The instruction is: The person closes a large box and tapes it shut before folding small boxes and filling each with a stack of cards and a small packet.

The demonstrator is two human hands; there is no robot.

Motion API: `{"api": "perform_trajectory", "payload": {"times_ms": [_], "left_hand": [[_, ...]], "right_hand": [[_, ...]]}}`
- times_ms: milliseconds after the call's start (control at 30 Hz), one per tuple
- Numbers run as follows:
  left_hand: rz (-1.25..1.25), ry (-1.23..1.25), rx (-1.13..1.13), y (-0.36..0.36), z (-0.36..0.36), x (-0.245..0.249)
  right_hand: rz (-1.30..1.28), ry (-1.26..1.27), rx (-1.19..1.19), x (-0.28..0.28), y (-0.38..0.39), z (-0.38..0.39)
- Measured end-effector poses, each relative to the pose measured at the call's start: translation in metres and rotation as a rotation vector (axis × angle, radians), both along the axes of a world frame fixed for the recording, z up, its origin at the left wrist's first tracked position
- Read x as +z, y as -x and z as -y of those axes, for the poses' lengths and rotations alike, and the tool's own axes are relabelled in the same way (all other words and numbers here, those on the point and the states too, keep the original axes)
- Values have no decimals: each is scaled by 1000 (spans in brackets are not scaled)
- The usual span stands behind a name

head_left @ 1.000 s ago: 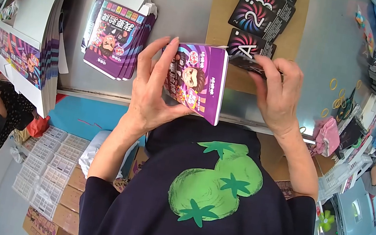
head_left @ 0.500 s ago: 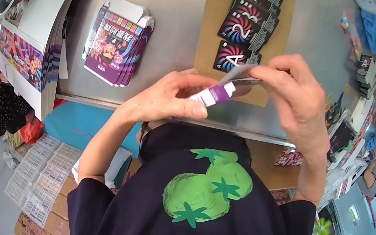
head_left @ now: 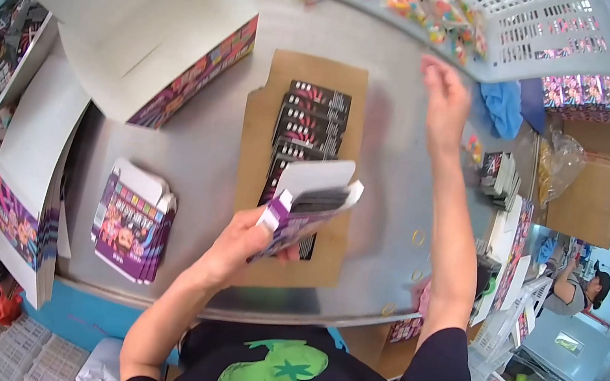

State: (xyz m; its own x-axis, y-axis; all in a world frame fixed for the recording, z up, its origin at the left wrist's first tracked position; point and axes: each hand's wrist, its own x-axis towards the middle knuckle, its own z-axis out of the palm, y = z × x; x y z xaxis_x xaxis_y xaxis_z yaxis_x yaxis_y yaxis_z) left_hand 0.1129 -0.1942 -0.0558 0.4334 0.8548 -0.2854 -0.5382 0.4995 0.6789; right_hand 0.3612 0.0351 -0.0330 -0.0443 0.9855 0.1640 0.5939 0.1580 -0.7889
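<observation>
My left hand is closed around a small purple box. Its white flaps stand open at the top, and dark cards show inside. Beneath and beyond it, several black cards lie overlapped in a column on a brown cardboard sheet. My right hand is raised away from the box, near the edge of a pale basket with bags of colourful candy. Its fingers are partly apart with nothing seen between them.
Flat purple boxes lie stacked at the left. A large open carton stands behind them, beside stacked cartons. To the right are a blue cloth, card packs and rubber bands. A person is at the far right.
My right hand has left the box and reached forward to the basket. The box is now tipped up with its flaps open and cards inside. The view has shifted forward, showing the basket and carton.
</observation>
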Motion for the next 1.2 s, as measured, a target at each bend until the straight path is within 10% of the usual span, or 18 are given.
{"api": "perform_trajectory", "payload": {"times_ms": [267,500,733,1033,1133,1200], "left_hand": [[-24,33,38,-4,-14,-3],[-53,87,83,16,-6,-11],[-46,10,-38,8,11,4],[-155,-35,-33,29,55,1],[-263,-101,68,35,73,6],[-510,-215,210,37,83,10]], "right_hand": [[182,332,-445,-43,-28,-137],[-396,180,309,28,12,6],[-20,114,750,89,56,141],[-41,-133,667,73,68,191],[-530,798,452,53,77,204],[-467,721,461,42,83,216]]}}
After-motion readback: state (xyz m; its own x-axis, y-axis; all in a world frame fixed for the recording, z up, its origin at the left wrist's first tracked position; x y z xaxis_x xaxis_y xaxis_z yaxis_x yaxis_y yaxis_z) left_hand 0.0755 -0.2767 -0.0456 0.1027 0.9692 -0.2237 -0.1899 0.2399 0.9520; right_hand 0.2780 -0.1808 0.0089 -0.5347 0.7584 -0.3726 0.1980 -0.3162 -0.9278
